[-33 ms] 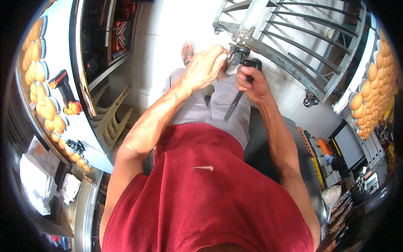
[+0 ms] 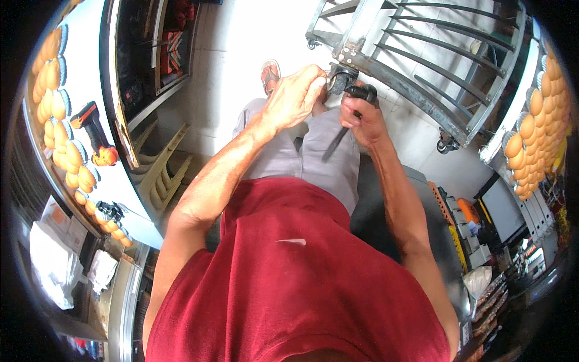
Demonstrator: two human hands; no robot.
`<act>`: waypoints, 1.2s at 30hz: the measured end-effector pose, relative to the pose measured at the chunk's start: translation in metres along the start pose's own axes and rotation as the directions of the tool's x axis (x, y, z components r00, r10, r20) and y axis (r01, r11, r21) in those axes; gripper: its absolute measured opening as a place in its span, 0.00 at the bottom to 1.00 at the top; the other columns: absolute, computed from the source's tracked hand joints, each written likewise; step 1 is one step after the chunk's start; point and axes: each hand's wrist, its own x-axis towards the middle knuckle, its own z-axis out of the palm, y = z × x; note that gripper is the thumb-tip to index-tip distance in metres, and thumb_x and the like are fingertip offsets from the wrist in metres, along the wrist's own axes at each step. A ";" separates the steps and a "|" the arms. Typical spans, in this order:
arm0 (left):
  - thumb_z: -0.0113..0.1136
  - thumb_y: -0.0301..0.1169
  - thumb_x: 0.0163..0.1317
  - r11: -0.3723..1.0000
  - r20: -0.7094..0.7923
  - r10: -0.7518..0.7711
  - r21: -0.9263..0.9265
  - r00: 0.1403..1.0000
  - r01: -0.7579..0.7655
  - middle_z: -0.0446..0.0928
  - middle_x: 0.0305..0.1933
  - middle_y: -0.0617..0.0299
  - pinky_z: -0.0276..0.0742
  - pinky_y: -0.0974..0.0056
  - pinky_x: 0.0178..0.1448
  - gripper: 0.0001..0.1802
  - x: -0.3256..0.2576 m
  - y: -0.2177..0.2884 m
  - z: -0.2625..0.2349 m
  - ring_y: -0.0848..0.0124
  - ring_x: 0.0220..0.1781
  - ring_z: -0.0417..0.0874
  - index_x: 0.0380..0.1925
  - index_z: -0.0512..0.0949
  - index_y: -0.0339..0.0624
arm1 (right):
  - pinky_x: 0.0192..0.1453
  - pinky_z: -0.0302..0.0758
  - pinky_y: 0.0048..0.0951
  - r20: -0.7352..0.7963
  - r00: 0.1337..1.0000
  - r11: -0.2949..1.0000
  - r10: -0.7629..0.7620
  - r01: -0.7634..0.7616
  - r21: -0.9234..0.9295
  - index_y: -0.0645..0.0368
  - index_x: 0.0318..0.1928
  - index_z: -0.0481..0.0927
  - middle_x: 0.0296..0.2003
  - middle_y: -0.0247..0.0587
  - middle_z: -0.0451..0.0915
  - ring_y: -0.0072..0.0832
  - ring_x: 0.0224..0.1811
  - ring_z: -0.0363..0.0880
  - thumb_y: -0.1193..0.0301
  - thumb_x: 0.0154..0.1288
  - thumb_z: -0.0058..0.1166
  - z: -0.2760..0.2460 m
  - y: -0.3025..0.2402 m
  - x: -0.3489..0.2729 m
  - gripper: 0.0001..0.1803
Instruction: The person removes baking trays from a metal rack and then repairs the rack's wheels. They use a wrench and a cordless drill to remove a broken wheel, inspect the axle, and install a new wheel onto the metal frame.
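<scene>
Steelwork fills the top of my view: a grey welded metal frame with slanted bars, turned over on the pale tiled floor so its castor wheels stick out. I judge it heavy and rigid, best steadied by its thick corner rail and not by the thin bars. At its near corner sits one small black castor wheel, which looks hard, compact and light enough to hold by its housing. My left hand is curled over that wheel, fingers closed and touching it. My right hand is wrapped tight round a black-handled tool just beside the wheel, its dark shaft pointing down over my grey trousers. An orange and black power drill lies on the white surface at far left, among rows of orange ovals.
</scene>
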 end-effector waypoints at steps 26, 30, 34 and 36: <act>0.51 0.34 0.71 0.997 0.133 0.060 0.038 0.989 -0.066 0.74 0.29 0.51 0.74 0.54 0.39 0.10 0.018 0.008 -0.012 0.52 0.32 0.77 0.38 0.73 0.39 | 0.20 0.59 0.23 0.180 0.983 0.997 -0.043 0.032 0.063 0.54 0.42 0.73 0.20 0.27 0.67 0.15 0.15 0.60 0.69 0.67 0.52 -0.012 0.007 0.016 0.05; 0.56 0.34 0.69 0.999 0.094 0.048 -0.024 0.994 -0.046 0.72 0.27 0.57 0.73 0.58 0.36 0.10 0.015 0.010 -0.015 0.60 0.28 0.74 0.37 0.72 0.39 | 0.26 0.63 0.22 0.226 0.974 0.983 -0.009 -0.034 0.183 0.61 0.37 0.76 0.26 0.30 0.72 0.19 0.19 0.65 0.54 0.69 0.54 -0.015 0.009 0.023 0.20; 0.68 0.42 0.62 0.979 0.002 -0.127 -0.163 0.992 0.125 0.78 0.38 0.58 0.75 0.57 0.38 0.20 -0.007 0.008 -0.017 0.65 0.33 0.80 0.43 0.74 0.40 | 0.21 0.61 0.23 0.283 0.959 0.977 0.030 -0.088 0.195 0.57 0.45 0.79 0.24 0.31 0.73 0.17 0.16 0.65 0.41 0.69 0.49 -0.005 0.015 0.034 0.29; 0.72 0.45 0.58 0.939 -0.017 -0.209 -0.284 0.978 0.195 0.76 0.43 0.57 0.77 0.57 0.41 0.28 -0.015 -0.006 -0.005 0.66 0.39 0.81 0.49 0.73 0.37 | 0.19 0.61 0.23 0.247 0.966 0.968 0.074 -0.129 0.215 0.57 0.45 0.79 0.25 0.31 0.74 0.18 0.16 0.65 0.38 0.69 0.44 0.002 0.017 0.035 0.33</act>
